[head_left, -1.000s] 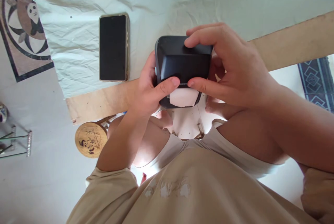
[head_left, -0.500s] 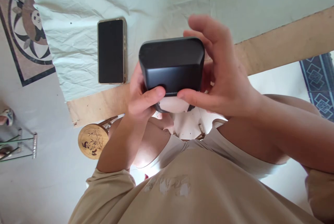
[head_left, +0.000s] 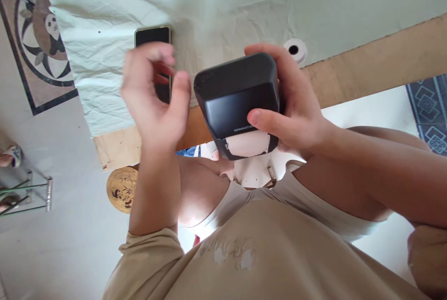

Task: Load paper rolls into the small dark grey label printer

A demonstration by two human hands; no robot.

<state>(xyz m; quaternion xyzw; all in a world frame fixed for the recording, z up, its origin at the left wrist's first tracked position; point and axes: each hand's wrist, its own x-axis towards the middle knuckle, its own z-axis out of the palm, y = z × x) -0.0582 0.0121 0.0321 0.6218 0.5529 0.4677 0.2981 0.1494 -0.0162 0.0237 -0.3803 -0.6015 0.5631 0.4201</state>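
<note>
A black box point(head_left: 237, 97) is held in the right hand point(head_left: 293, 104) above the table edge point(head_left: 366, 62).
The right fingers are wrapped round its far side, the thumb pressed on its near face above a white label point(head_left: 247, 144). The left hand point(head_left: 153, 95) is raised beside it, apart, fingers loosely curled and empty, in front of a phone point(head_left: 152, 37); a paper roll point(head_left: 295, 50) lies on the cloth point(head_left: 209, 6).

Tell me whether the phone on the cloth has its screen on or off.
Off: the phone lies flat on the white cloth with a plain black screen, though the left hand hides its lower part.
</note>
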